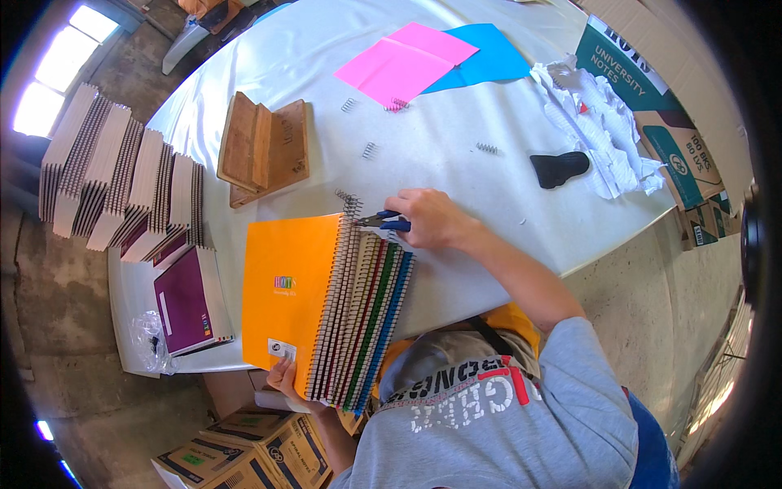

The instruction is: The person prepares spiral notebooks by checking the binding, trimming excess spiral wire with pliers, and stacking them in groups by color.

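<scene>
On a white desk [489, 212], the left hand [285, 376] steadies a stack of spiral notebooks [342, 310] while the right hand [432, 218], grip closed on blue-handled pliers [383, 220], trims the coil ends at the stack's top; judging by this, the next coil needs careful aiming.

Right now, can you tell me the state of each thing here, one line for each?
Stack of spiral notebooks: fanned out, orange cover on top.
Pliers: at the spiral ends.
Right hand: gripping the pliers.
Left hand: supporting the stack's lower edge.
Purple notebook: closed, flat.
Pink sheet: flat, overlapping a blue sheet.
</scene>
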`<state>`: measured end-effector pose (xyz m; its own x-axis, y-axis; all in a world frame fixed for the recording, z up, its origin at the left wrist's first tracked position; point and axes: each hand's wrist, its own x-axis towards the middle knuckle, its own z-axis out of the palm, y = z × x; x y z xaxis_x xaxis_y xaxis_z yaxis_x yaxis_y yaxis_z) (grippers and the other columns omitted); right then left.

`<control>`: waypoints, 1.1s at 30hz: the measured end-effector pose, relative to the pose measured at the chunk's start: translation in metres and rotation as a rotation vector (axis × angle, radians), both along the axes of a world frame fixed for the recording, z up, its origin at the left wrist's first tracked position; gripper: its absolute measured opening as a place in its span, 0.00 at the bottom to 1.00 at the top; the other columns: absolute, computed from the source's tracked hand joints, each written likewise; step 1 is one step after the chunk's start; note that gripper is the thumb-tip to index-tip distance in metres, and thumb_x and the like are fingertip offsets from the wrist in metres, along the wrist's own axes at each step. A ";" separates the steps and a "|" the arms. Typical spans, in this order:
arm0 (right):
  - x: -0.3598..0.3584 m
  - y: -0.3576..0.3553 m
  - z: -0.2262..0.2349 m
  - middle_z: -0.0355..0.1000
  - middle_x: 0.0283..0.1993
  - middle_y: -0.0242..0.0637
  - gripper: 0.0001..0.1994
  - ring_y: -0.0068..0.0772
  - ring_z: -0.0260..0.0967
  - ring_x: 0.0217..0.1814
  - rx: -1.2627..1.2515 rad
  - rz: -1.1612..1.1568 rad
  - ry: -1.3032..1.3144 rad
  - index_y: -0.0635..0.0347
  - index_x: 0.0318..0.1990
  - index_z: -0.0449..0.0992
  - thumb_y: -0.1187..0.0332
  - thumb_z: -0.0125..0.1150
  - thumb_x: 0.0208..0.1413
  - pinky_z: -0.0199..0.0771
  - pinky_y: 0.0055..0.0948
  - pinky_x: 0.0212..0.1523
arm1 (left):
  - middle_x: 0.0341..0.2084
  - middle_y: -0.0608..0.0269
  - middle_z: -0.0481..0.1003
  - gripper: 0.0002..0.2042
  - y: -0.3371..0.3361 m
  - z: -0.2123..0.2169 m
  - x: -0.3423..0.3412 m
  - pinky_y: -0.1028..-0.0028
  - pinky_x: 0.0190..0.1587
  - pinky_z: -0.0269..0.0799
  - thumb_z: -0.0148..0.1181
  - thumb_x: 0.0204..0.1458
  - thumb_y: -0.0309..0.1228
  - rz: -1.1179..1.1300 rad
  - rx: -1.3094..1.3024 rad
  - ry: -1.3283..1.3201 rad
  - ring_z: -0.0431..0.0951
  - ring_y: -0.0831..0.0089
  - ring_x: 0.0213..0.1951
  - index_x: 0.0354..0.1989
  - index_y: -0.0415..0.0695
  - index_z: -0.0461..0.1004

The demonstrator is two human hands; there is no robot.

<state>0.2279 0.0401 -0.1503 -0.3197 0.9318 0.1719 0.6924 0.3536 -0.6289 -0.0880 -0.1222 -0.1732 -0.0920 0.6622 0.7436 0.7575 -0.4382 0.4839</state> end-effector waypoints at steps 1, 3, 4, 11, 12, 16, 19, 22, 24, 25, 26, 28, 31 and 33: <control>0.000 0.000 -0.001 0.69 0.31 0.38 0.12 0.44 0.69 0.35 0.007 -0.009 -0.035 0.54 0.35 0.72 0.68 0.58 0.39 0.69 0.40 0.36 | 0.36 0.62 0.62 0.17 0.000 0.000 -0.001 0.66 0.51 0.58 0.63 0.42 0.28 -0.007 0.004 0.002 0.65 0.67 0.43 0.41 0.45 0.64; 0.002 -0.001 -0.003 0.69 0.30 0.39 0.11 0.45 0.69 0.33 0.016 -0.018 -0.071 0.54 0.34 0.72 0.69 0.57 0.39 0.70 0.40 0.34 | 0.36 0.62 0.62 0.17 0.001 0.002 0.001 0.66 0.51 0.57 0.63 0.42 0.28 -0.010 0.002 -0.001 0.65 0.67 0.43 0.41 0.45 0.64; 0.003 -0.004 -0.005 0.69 0.30 0.38 0.11 0.45 0.69 0.32 0.052 -0.023 -0.082 0.54 0.34 0.72 0.69 0.58 0.38 0.70 0.40 0.33 | 0.35 0.62 0.62 0.17 0.001 0.002 0.002 0.66 0.51 0.57 0.63 0.42 0.28 -0.014 0.001 -0.003 0.65 0.67 0.43 0.41 0.45 0.64; 0.010 -0.010 0.003 0.69 0.37 0.37 0.17 0.38 0.66 0.45 0.194 -0.116 -0.059 0.52 0.39 0.72 0.67 0.60 0.37 0.63 0.37 0.46 | 0.35 0.62 0.62 0.17 0.004 -0.001 -0.001 0.66 0.51 0.56 0.63 0.43 0.31 -0.041 0.016 -0.019 0.64 0.67 0.43 0.40 0.45 0.65; 0.009 -0.010 0.003 0.69 0.37 0.37 0.17 0.38 0.66 0.45 0.200 -0.115 -0.057 0.52 0.39 0.72 0.67 0.60 0.37 0.63 0.37 0.46 | 0.35 0.62 0.62 0.17 0.002 0.000 0.000 0.66 0.51 0.56 0.63 0.43 0.31 -0.039 0.018 -0.020 0.64 0.67 0.43 0.40 0.45 0.65; 0.002 -0.006 0.005 0.68 0.40 0.35 0.19 0.35 0.64 0.49 0.190 -0.095 -0.058 0.52 0.42 0.72 0.66 0.61 0.37 0.59 0.36 0.50 | 0.35 0.62 0.61 0.16 0.000 -0.001 -0.001 0.66 0.51 0.56 0.62 0.44 0.32 -0.030 0.011 -0.034 0.64 0.67 0.43 0.40 0.45 0.64; -0.001 -0.003 0.002 0.69 0.39 0.36 0.18 0.36 0.65 0.47 0.185 -0.071 -0.067 0.53 0.42 0.72 0.66 0.60 0.38 0.61 0.37 0.48 | 0.35 0.63 0.61 0.16 0.001 0.003 0.001 0.66 0.51 0.56 0.62 0.44 0.32 -0.037 -0.007 -0.008 0.64 0.67 0.43 0.40 0.45 0.64; -0.004 -0.001 0.000 0.70 0.35 0.38 0.16 0.40 0.68 0.42 0.106 -0.050 -0.001 0.54 0.39 0.73 0.67 0.59 0.38 0.65 0.39 0.43 | 0.35 0.62 0.62 0.16 0.002 0.003 0.002 0.66 0.52 0.56 0.62 0.44 0.32 -0.037 0.010 -0.015 0.64 0.67 0.43 0.40 0.45 0.65; -0.004 0.000 -0.001 0.70 0.33 0.39 0.14 0.42 0.69 0.39 0.005 -0.034 0.056 0.55 0.37 0.73 0.68 0.59 0.38 0.68 0.40 0.40 | 0.35 0.62 0.62 0.16 0.002 0.003 0.002 0.66 0.52 0.56 0.62 0.45 0.32 -0.030 0.013 0.003 0.64 0.67 0.43 0.41 0.45 0.65; -0.004 0.000 -0.002 0.70 0.31 0.39 0.12 0.44 0.69 0.36 0.011 -0.043 0.032 0.56 0.35 0.73 0.68 0.59 0.37 0.69 0.40 0.37 | 0.35 0.62 0.62 0.16 0.002 0.003 0.002 0.66 0.52 0.56 0.61 0.45 0.32 -0.023 0.017 0.022 0.64 0.67 0.43 0.41 0.45 0.65; -0.004 0.000 -0.002 0.70 0.29 0.40 0.11 0.46 0.70 0.33 0.017 -0.049 0.008 0.57 0.33 0.73 0.69 0.58 0.37 0.70 0.40 0.35 | 0.35 0.62 0.62 0.16 0.002 0.002 0.001 0.66 0.52 0.56 0.61 0.45 0.32 -0.020 0.017 0.021 0.64 0.67 0.43 0.41 0.45 0.65; -0.003 -0.001 -0.001 0.70 0.29 0.40 0.11 0.46 0.70 0.33 0.025 -0.057 -0.019 0.56 0.33 0.73 0.69 0.59 0.37 0.70 0.39 0.34 | 0.35 0.62 0.62 0.16 0.002 0.000 -0.001 0.65 0.52 0.56 0.61 0.45 0.31 -0.046 0.030 0.014 0.64 0.67 0.43 0.41 0.45 0.65; 0.000 -0.002 0.002 0.70 0.30 0.39 0.13 0.44 0.69 0.35 -0.011 -0.070 -0.035 0.55 0.35 0.73 0.69 0.60 0.37 0.69 0.38 0.36 | 0.35 0.62 0.62 0.16 0.001 -0.002 -0.005 0.65 0.52 0.56 0.62 0.44 0.31 -0.048 0.027 0.037 0.64 0.67 0.44 0.41 0.44 0.65; 0.003 -0.005 0.004 0.70 0.32 0.38 0.14 0.42 0.69 0.37 -0.054 -0.074 -0.024 0.55 0.36 0.73 0.69 0.60 0.36 0.68 0.38 0.39 | 0.35 0.62 0.62 0.16 0.001 -0.003 -0.004 0.65 0.52 0.56 0.61 0.45 0.31 -0.047 0.030 0.018 0.64 0.67 0.44 0.40 0.44 0.65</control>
